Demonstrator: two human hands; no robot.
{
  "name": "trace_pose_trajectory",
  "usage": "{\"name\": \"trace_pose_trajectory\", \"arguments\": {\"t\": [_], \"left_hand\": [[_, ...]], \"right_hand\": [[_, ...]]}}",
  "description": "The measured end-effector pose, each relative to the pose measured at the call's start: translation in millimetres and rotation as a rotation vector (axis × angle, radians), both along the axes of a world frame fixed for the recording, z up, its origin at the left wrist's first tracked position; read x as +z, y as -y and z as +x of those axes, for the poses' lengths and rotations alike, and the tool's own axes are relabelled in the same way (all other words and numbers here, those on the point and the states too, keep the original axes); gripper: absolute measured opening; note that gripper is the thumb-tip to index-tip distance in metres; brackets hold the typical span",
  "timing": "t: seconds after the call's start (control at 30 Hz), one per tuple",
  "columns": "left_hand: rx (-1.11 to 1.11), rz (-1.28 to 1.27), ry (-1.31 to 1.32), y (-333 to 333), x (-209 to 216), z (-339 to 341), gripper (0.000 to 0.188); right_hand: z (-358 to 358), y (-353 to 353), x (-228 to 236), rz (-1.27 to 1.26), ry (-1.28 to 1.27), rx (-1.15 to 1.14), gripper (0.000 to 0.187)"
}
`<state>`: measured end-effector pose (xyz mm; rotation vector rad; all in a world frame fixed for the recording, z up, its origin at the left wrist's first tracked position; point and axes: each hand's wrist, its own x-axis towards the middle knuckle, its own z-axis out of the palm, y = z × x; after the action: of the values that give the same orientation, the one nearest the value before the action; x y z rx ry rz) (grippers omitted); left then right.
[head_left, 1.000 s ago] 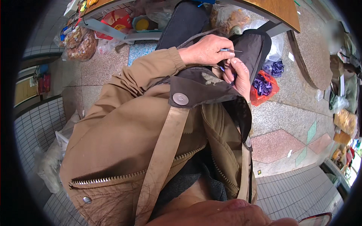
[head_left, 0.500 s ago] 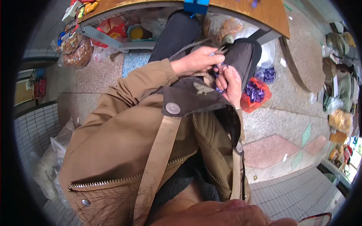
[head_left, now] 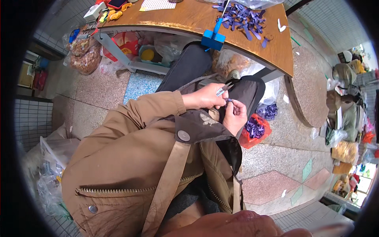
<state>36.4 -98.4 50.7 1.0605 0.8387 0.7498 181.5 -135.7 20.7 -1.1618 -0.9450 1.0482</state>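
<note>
Above my lap, my left hand [head_left: 203,96] is closed around small thread snips [head_left: 223,90], their metal blades pointing up and to the right. My right hand [head_left: 237,115] meets it fingertip to fingertip, pinching a small purple ribbon piece [head_left: 229,100]. Most of that piece is hidden by the fingers. Below the hands lies the dark bib of an apron [head_left: 193,124] with a pale butterfly patch [head_left: 209,119]. A red plastic bag [head_left: 265,136] filled with purple ribbon pieces [head_left: 254,128] stands on the floor beside my right hand.
Ahead, a wooden table [head_left: 158,17] carries a pile of purple ribbon pieces [head_left: 242,19] and a blue clamp-like holder [head_left: 213,39] at its edge. Under it are a red bag [head_left: 122,46] and clear plastic bags [head_left: 229,63]. A rounded board [head_left: 306,87] lies to the right.
The view has tilted up, bringing more of the tabletop into sight. My hands stay close together; the snips' blades show more plainly, and less purple ribbon shows at my right hand.
</note>
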Motion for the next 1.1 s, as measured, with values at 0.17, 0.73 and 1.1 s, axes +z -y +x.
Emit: {"name": "trace_pose_trajectory", "arguments": {"t": [0.17,0.73,1.1], "left_hand": [[0.201,0.689,-0.51,10,4,8,0.015],[0.242,1.115,-0.571,7,9,4,0.015],[0.147,0.89,-0.808,7,24,-9,0.025]], "right_hand": [[-7,4,4,-0.042,0.4,-0.113,0.01],[12,0,12,-0.212,-0.327,0.165,0.014],[23,2,17,-0.312,-0.66,0.307,0.01]]}}
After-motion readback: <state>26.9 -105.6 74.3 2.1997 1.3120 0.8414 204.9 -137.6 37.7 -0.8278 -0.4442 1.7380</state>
